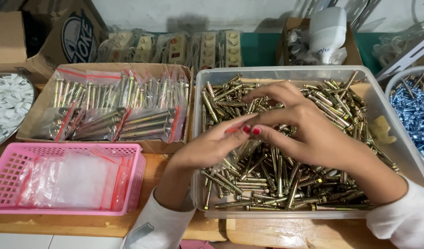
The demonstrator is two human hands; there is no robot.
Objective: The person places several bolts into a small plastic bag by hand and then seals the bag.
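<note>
Tabletop (pixel 267 233): wooden, carrying every container; the clear tub sits at its middle-right and serves as landmark.
Clear tub (pixel 408 152): a shallow transparent plastic bin, heaped with brass-coloured anchor bolts (pixel 276 180) lying in all directions.
Cardboard tray (pixel 36 110): just left of the clear tub, touching its wall; it holds filled bags of bolts (pixel 129 106), each a clear pouch with a red seal strip, stacked in two rows.
Pink basket (pixel 138 175): left of the clear tub and nearer the person, with a loose pile of empty clear bags (pixel 73 180) inside.
White bowl (pixel 394 80): at the right of the clear tub, partly out of view, full of blue-silver screws (pixel 415 110).
Metal dish (pixel 27 87): far left of the clear tub, holding white plastic clips (pixel 6 103).
Power strips (pixel 175 46): wrapped, lined up behind the cardboard tray, left of the tub's far edge.
Right hand (pixel 309 124): over the middle of the clear tub, grip closed, fingertips pinching the top of the small clear bag.
Left hand (pixel 212 145): over the tub's left half, thumb and fingers pinched on the same bag mouth, touching the right fingertips.
Small clear bag (pixel 237 150): held between both hands just above the bolts, red strip at its top, hanging down; its contents cannot be made out.
</note>
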